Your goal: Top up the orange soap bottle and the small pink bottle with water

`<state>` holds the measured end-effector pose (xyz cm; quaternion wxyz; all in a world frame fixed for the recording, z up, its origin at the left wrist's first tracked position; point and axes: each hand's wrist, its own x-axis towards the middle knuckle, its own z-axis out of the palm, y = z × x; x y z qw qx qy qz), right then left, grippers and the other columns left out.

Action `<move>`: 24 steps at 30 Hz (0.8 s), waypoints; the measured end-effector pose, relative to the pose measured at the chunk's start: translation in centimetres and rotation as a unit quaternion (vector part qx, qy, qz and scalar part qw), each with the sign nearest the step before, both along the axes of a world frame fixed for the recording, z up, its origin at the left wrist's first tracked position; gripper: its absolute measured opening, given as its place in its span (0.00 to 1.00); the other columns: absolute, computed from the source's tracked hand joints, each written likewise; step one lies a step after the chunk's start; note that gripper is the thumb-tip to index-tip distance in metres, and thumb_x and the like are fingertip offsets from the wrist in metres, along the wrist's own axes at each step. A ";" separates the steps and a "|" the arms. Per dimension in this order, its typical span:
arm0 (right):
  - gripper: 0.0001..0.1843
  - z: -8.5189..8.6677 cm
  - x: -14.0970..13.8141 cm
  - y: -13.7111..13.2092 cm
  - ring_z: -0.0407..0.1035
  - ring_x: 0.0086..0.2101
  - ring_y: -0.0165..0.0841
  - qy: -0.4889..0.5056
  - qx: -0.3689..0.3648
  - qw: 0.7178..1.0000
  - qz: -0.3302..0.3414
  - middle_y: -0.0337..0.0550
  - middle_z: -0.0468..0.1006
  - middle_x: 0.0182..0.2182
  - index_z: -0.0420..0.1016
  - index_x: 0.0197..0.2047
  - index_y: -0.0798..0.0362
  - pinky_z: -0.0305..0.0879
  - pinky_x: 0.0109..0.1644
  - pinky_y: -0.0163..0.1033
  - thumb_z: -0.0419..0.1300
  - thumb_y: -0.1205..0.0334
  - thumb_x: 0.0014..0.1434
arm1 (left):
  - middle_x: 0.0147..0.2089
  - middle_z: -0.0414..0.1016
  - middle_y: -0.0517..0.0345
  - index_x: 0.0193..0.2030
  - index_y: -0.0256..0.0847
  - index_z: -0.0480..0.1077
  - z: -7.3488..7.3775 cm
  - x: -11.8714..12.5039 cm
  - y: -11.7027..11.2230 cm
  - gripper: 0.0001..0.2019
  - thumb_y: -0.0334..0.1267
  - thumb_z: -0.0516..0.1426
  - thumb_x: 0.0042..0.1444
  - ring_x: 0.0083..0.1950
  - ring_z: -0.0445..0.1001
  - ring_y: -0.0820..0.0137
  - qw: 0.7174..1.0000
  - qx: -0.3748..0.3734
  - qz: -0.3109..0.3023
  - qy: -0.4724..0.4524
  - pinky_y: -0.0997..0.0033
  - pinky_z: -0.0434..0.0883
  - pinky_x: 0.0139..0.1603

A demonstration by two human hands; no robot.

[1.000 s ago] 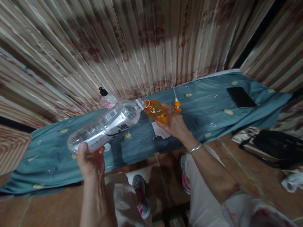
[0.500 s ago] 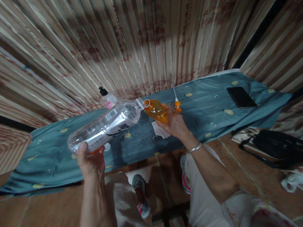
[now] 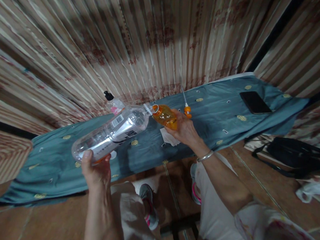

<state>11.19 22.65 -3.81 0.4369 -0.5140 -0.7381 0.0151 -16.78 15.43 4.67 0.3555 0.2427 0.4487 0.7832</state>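
Observation:
My left hand [image 3: 96, 170] is closed around the base end of a large clear plastic bottle [image 3: 112, 133], which lies tilted over the table with its neck up and to the right. The bottle's mouth meets the open mouth of a small orange see-through bottle [image 3: 163, 116]. Wrapped round the lower part of that small bottle is my right hand [image 3: 184, 129], a bangle on its wrist. Just behind the right hand an orange pump top [image 3: 187, 112] with a clear tube rests on the cloth. Beneath the orange bottle lies a crumpled white tissue [image 3: 169, 137].
A blue-green cloth [image 3: 217, 107] covers the narrow table. At the back left stands a clear pump bottle [image 3: 116, 104] with a black top. A black phone [image 3: 255, 102] lies to the right. Below that side is a black bag [image 3: 292, 155]. Pleated curtains [image 3: 153, 42] hang behind.

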 end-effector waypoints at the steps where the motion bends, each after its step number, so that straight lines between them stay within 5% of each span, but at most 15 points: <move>1: 0.31 0.0 0.0 0.0 0.78 0.55 0.53 0.000 0.000 1.000 0.000 0.57 0.82 0.54 0.63 0.65 0.54 0.78 0.58 0.61 0.66 0.60 0.61 | 0.43 0.80 0.56 0.36 0.41 0.78 0.0 0.0 0.0 0.23 0.44 0.70 0.29 0.35 0.69 0.72 1.000 0.000 0.002 -0.004 0.77 0.54 0.23; 24: 0.31 -0.1 0.1 0.0 0.78 0.55 0.53 -0.002 0.008 1.000 0.007 0.58 0.82 0.53 0.63 0.65 0.56 0.78 0.57 0.61 0.65 0.57 0.62 | 0.47 0.82 0.52 0.39 0.41 0.79 -1.1 -0.9 0.4 0.24 0.43 0.68 0.31 0.33 0.72 0.71 1.000 0.019 -0.009 -0.005 0.78 0.58 0.22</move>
